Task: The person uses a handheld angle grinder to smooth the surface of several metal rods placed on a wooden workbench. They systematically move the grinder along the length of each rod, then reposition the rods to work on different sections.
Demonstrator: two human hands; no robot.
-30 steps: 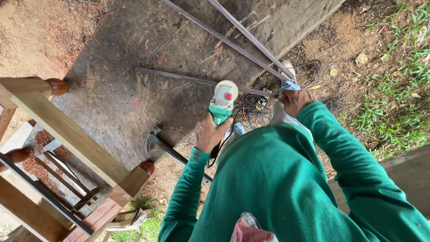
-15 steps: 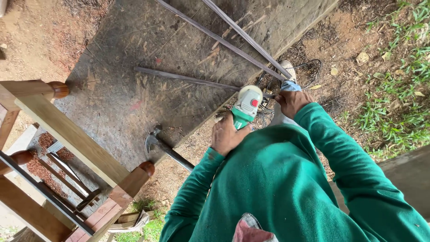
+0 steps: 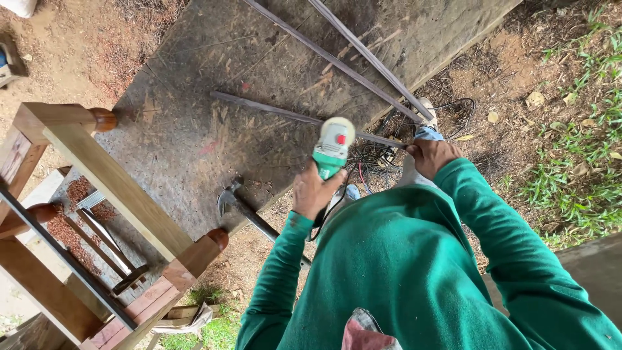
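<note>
The left hand [image 3: 313, 192] is wrapped tight round the green body of an angle grinder [image 3: 332, 150], its white head poised over a thin metal bar [image 3: 285, 115] lying across the wooden board [image 3: 194, 129]. The right hand [image 3: 431, 155] is closed on that bar's near end, it seems, though the fingers hide the contact. A hammer [image 3: 236, 201] lies on the board's edge, near the left hand

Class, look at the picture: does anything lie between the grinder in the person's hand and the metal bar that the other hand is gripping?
Nothing visible does. The left hand holds the grinder right beside the metal bar, which the right hand grips at its end. The hammer lies off to the side.
</note>
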